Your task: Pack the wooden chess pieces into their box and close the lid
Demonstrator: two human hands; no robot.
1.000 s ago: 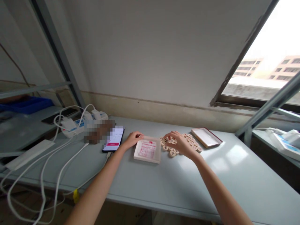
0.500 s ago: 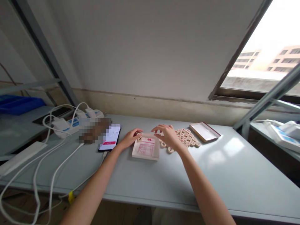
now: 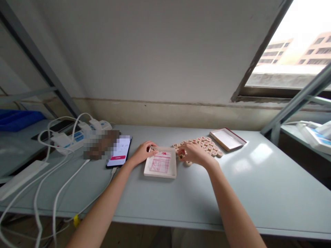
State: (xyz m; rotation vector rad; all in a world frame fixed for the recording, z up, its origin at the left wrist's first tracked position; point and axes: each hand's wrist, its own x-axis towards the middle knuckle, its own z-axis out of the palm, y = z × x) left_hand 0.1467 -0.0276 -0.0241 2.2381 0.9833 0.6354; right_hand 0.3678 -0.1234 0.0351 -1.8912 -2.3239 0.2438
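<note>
A shallow white box [image 3: 172, 174] lies on the desk, with a paper sheet [image 3: 160, 165] marked in red lines inside it. My left hand [image 3: 143, 153] grips the box's far left corner, the thumb reaching inside. Beside that thumb a round Chinese chess piece [image 3: 153, 150] partly shows. To the right of the box, my right hand [image 3: 193, 153] is over a cluster of wooden Chinese chess pieces [image 3: 210, 147]. Its bent fingers close down on a piece [image 3: 181, 157] at the cluster's left side, which they partly cover.
A box lid [image 3: 227, 138] with dark red edges lies behind the pieces to the right. On the left are a lit phone [image 3: 119, 151], a blurred-out brown object [image 3: 103, 146], a power strip [image 3: 79, 135] and loose white cables [image 3: 58, 193]. A wall closes off the desk's back.
My right hand has moved right and down, from above the box's far right corner to the chess pieces. My left thumb now overlaps the piece in the box more.
</note>
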